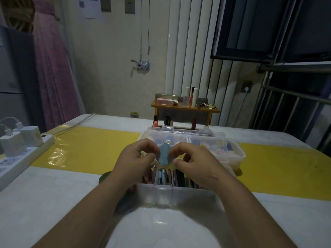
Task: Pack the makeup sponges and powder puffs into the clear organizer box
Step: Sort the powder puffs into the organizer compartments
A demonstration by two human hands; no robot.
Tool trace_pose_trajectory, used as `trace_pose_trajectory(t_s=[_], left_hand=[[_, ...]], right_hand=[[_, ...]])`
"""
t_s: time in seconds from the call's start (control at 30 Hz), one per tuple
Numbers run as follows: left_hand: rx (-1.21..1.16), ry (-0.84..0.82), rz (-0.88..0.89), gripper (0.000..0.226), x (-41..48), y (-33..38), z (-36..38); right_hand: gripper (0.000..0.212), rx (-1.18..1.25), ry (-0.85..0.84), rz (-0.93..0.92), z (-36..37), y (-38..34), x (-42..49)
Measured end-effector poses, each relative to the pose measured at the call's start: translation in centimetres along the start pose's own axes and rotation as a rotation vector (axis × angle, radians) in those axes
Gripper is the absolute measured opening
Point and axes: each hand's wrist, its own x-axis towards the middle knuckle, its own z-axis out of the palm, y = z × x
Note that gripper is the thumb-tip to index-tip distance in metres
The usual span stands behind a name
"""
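Two hands pinching one blue puff (164,155), centre frame.
The left hand (137,161) and right hand (198,169) fingers are curling onto it above one clear organizer box (172,193), a second box (239,155) behind.

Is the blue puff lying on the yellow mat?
No, the left hand and right hand pinch the blue puff up in the air over the clear organizer box.

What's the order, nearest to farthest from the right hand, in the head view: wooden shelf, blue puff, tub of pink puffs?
1. The blue puff: pinched in the right hand, centre.
2. The tub of pink puffs: just beyond, to its right.
3. The wooden shelf: at the table's far side.
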Motion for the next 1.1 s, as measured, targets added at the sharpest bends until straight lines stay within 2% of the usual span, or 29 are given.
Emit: trace_pose_trajectory(t_s=[0.13,0.27,0.47,0.6,0.73,0.83,1.1], left_hand=[[0.067,-0.016,0.011,0.032,0.1,-0.3,0.0],[0.117,0.024,-0.107,0.032,0.3,-0.3,0.2],[0.186,0.052,-0.224,0.027,0.6,-0.8,0.2],[0.06,0.009,-0.34,0.026,0.8,-1.4,0.2],[0.014,0.029,-0.366,0.026,0.8,-1.6,0.2],[-0.011,0.053,-0.378,0.028,0.8,-1.7,0.3],[-0.018,0.085,-0.394,0.031,0.9,-2.0,0.1]], right_hand=[[0.015,0.036,0.087,-0.001,-1.1,0.1,-0.1],[0.015,0.033,0.203,0.049,-2.5,0.8,0.0],[0.018,-0.036,0.274,0.108,-3.6,1.4,-0.1],[0.02,-0.08,0.288,0.134,-3.9,1.3,-0.2],[0.03,-0.07,0.297,0.162,-4.3,1.0,-0.5],[0.034,-0.065,0.258,0.193,-4.6,1.0,-0.7],[0.028,-0.165,0.006,0.292,-4.4,0.7,-0.8]])
